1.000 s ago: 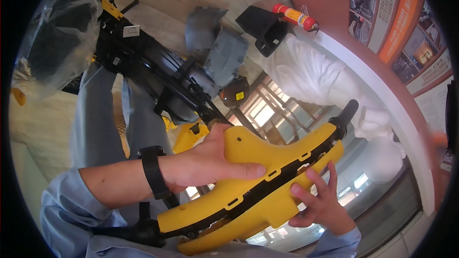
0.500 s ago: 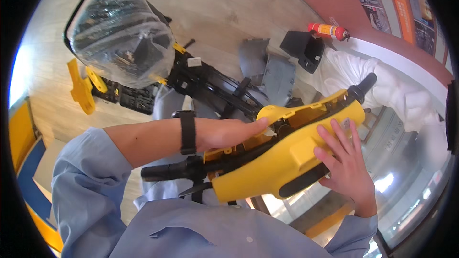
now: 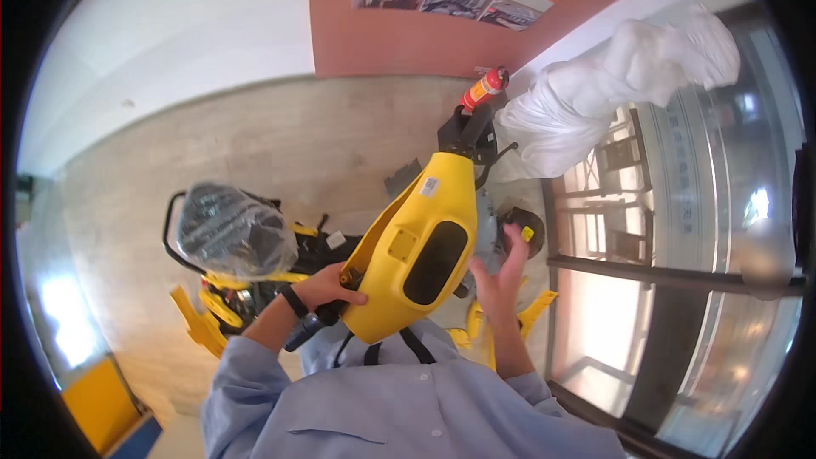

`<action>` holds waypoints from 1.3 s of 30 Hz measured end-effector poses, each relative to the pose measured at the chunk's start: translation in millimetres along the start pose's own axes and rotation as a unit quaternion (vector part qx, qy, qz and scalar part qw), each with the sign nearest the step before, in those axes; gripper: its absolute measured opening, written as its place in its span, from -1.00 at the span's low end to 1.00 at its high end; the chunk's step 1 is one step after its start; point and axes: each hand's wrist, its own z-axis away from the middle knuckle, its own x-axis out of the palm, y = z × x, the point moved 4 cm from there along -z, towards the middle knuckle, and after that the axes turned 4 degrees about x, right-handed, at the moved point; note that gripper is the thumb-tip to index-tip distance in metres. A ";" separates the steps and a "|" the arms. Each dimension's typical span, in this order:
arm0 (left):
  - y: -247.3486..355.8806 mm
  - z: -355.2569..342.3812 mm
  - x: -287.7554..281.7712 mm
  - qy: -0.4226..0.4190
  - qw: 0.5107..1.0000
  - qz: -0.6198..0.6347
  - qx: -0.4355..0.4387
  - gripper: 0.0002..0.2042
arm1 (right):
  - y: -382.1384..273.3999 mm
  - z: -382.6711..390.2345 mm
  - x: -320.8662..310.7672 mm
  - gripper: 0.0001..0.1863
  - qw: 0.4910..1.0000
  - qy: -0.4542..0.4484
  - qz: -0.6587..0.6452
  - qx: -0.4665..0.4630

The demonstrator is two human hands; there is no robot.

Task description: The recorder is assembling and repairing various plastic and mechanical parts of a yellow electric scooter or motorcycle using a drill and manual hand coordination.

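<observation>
Head view, smooth curved yellow cover (image 3: 395, 276) near centre, left hand (image 3: 325, 289) grasping its near left edge, right hand (image 3: 500, 280) just beside its right side, fingers released, grainy pale floor (image 3: 170, 153) reaching the far white wall (image 3: 212, 25), glass panes (image 3: 599, 314) at right.

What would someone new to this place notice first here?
Probably the big yellow handlebar cover with its dark oval panel, in the middle of the view, gripped by the left hand at its lower left. Next might come the white draped statue at upper right, beside a red fire extinguisher. Farther left sits a seat wrapped in clear plastic.
</observation>
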 end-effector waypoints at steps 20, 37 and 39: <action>-7.2 0.3 -11.2 0.029 0.992 0.110 -0.056 -0.42 | 36.5 110.1 54.3 -0.18 0.676 0.003 -0.667 0.312; -12.2 -2.3 -12.7 0.010 0.997 0.069 -0.044 -0.64 | 18.4 180.3 36.5 -0.33 0.687 0.095 -0.652 0.308; -13.0 -2.7 -14.4 0.018 0.997 0.068 -0.038 -0.65 | 20.0 183.3 35.6 -0.32 0.686 0.095 -0.652 0.308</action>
